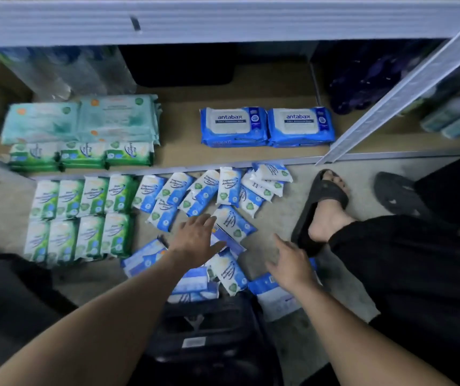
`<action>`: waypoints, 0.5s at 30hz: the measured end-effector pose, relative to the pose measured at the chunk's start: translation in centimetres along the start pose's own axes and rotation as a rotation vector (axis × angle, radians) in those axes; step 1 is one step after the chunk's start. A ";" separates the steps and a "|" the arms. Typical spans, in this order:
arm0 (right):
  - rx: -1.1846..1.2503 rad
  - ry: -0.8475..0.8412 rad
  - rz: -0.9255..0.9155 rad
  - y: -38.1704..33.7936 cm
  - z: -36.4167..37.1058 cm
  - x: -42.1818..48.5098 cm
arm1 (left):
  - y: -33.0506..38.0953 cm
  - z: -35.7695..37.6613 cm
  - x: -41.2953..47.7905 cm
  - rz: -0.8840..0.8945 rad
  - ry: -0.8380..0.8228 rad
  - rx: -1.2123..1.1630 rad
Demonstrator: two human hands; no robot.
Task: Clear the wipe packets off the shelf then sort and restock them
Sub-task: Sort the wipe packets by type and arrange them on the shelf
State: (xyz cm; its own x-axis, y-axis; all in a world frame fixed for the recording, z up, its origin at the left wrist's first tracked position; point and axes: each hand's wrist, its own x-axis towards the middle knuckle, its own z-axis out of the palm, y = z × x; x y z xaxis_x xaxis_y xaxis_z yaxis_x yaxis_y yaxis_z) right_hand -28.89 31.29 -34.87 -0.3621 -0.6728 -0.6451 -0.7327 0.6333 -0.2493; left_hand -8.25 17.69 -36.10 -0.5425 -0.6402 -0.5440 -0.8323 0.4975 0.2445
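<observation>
**Loose blue packets to be squared up before restocking**

The step in hand is judged to be the sorting of the blue packets. They lie scattered on the floor just on the near side of the shelf edge, some overlapping and some tilted. To their left, the green packets are laid out on the floor in two neat rows. On the shelf board, teal packs are stacked at the far left with a green row in front of them. Two antabax packs are set side by side toward the right.

The left hand is stretched forward, fingers spread and flat, over a single packet. Nothing is gripped, and whether the packet is touched cannot be told. The right hand is held low and to the right, apart from the left, with its fingers loose and empty, near the sandalled foot.

The step would be done well if the blue packets were drawn together from both sides, turned to one facing and stacked with edges aligned, as the green ones are. Those nearest the body seem to lie face down. They should be flipped and checked so that no different kind is mixed in. The soft pouches are likely to slide over one another, so small stacks should be lifted rather than one large armful.
</observation>
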 end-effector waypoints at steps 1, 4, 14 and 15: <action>0.034 -0.013 0.040 0.6 0.8 -0.3 | 0.3 1.1 -0.2 0.000 0.005 -0.013; 0.123 -0.016 0.185 2.8 3.1 -0.8 | 1.7 4.4 -0.3 -0.024 -0.002 -0.066; 0.392 0.033 0.621 5.8 7.7 0.6 | 2.9 10.5 2.5 -0.048 0.021 -0.061; 0.426 0.032 0.678 5.8 8.0 0.9 | 2.7 10.9 2.8 -0.041 0.010 -0.049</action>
State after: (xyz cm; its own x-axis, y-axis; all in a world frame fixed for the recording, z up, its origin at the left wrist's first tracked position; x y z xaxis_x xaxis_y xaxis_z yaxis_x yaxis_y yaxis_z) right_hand -28.84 37.47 -42.69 -0.6703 -0.0956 -0.7359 -0.0662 0.9954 -0.0691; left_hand -10.77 23.68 -45.72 -0.5083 -0.6658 -0.5462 -0.8586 0.4410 0.2615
